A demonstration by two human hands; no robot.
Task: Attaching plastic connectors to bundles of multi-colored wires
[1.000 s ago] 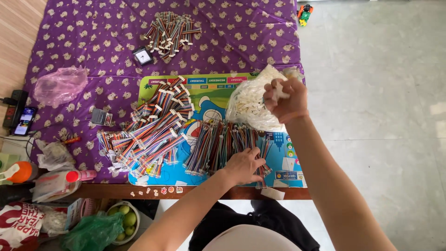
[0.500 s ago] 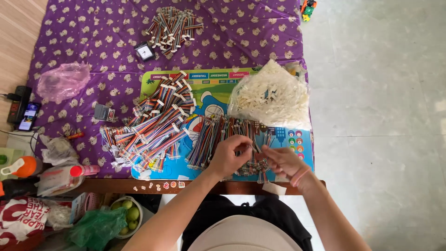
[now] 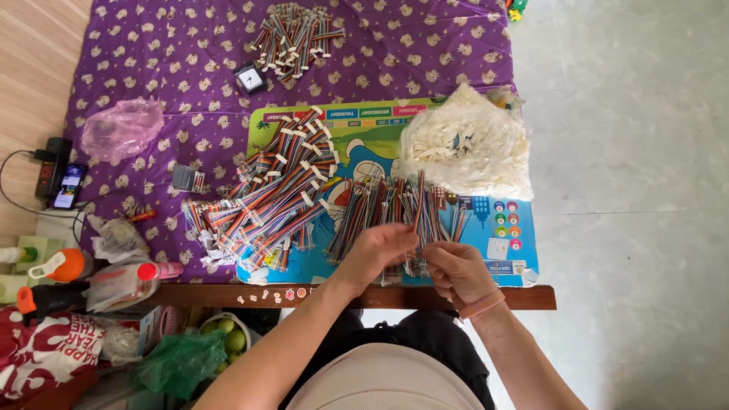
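My left hand (image 3: pixel 377 253) and my right hand (image 3: pixel 454 271) meet at the near edge of a low table, both pinching one multicoloured ribbon cable (image 3: pixel 420 205) that rises from between them. Under the hands lies a row of similar ribbon cables (image 3: pixel 372 212) on a colourful cartoon mat (image 3: pixel 501 235). A larger heap of ribbon cables with white connectors (image 3: pixel 273 190) lies to the left. A clear bag of small white connectors (image 3: pixel 467 144) sits at the right, beyond my hands.
A purple patterned cloth (image 3: pixel 190 68) covers the floor with another cable pile (image 3: pixel 292 38), a small clock (image 3: pixel 248 77), a pink plastic bag (image 3: pixel 121 127) and a phone (image 3: pixel 68 186). Bottles, bags and a basket of green fruit (image 3: pixel 224 338) crowd the near left. Grey tiled floor (image 3: pixel 630 190) lies to the right.
My right hand came down from the bag of white connectors to the near table edge and joined my left hand on a ribbon cable.
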